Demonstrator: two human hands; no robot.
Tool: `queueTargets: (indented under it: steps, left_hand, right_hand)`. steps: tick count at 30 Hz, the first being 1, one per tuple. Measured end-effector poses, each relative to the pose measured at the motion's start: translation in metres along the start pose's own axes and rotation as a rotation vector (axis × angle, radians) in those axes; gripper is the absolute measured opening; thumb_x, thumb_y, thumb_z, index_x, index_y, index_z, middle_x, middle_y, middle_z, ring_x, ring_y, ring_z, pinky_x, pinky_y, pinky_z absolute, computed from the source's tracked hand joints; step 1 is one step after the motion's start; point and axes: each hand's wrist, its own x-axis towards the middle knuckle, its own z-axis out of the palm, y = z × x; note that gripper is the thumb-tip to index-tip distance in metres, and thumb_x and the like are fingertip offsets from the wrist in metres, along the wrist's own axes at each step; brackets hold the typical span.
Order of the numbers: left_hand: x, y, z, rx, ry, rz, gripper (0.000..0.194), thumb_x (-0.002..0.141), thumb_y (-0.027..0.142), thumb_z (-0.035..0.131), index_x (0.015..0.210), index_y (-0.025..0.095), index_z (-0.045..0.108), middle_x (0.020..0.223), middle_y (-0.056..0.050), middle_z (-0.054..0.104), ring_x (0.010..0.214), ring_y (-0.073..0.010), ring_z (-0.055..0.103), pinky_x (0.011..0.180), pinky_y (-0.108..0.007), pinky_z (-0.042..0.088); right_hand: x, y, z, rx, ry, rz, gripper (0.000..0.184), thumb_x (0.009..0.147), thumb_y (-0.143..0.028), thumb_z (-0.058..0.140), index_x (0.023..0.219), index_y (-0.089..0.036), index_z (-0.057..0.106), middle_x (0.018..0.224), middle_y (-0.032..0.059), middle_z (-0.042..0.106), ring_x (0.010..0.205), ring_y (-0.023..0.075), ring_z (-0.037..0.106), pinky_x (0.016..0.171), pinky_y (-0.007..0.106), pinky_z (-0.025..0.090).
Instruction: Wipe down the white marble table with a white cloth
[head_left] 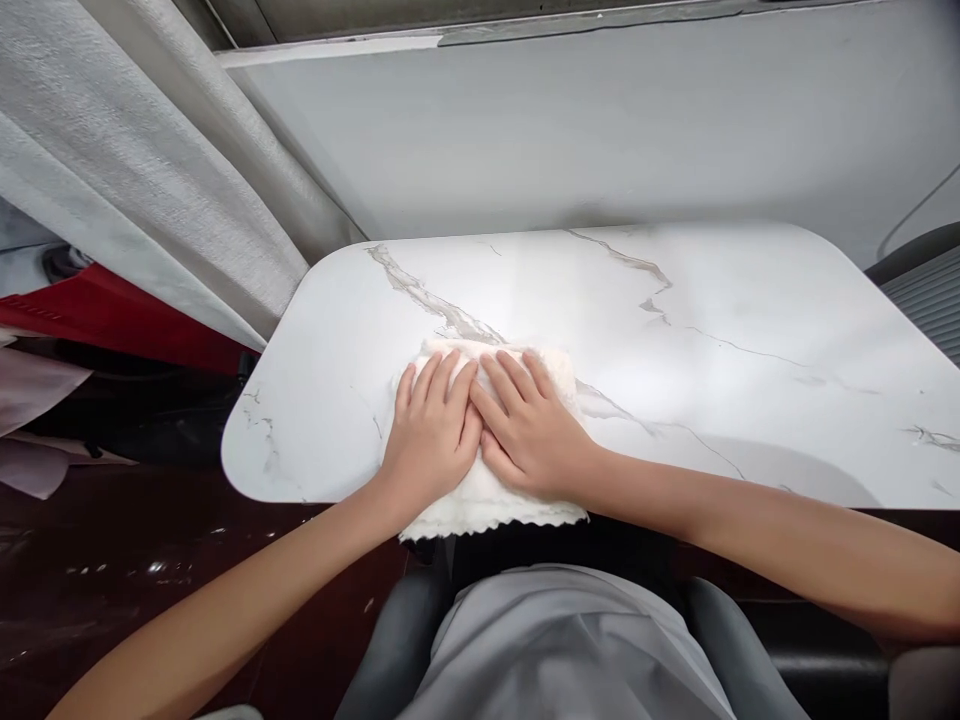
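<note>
A fluffy white cloth (487, 500) with a scalloped edge lies at the front of the white marbled tabletop (720, 310), its near end hanging a little over the edge. My left hand (431, 430) presses flat on the cloth's left half, fingers stretched away from me. Beside it, my right hand (529, 425) lies flat on the right half, with its fingers angled up and to the left. The two hands meet near the thumbs. Their palms hide the middle of the cloth.
A pale wall (600, 130) stands behind the table. To the left hang light grey curtains (172, 130), with a red item (120, 315) beyond them. A dark-rimmed, ribbed grey object (926, 290) is at the right edge. Dark, shiny floor (150, 560) shows below.
</note>
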Motion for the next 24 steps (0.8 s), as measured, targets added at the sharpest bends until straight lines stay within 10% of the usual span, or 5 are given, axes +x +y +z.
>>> queueTargets:
  steps: [14, 24]
  left_hand:
    - [0.146, -0.081, 0.021, -0.126, 0.150, -0.051, 0.039, 0.091, 0.026, 0.036, 0.123, 0.022, 0.059, 0.132, -0.006, 0.062, 0.126, -0.0240, 0.051, 0.115, -0.041, 0.030]
    - [0.212, -0.089, 0.031, -0.168, 0.170, -0.122, 0.040, 0.090, 0.026, 0.038, 0.122, 0.024, 0.061, 0.132, -0.005, 0.062, 0.126, -0.0239, 0.051, 0.115, -0.039, 0.029]
  right_hand:
    - [0.129, 0.081, 0.042, -0.037, -0.055, 0.121, 0.047, 0.098, -0.029, 0.027, 0.137, -0.009, 0.045, 0.146, 0.0191, 0.044, 0.137, 0.0337, 0.034, 0.114, 0.058, 0.020]
    - [0.168, 0.126, 0.040, -0.049, -0.134, 0.198, 0.053, 0.099, -0.027, 0.016, 0.144, -0.014, 0.040, 0.153, 0.0107, 0.039, 0.143, 0.0271, 0.028, 0.118, 0.050, 0.018]
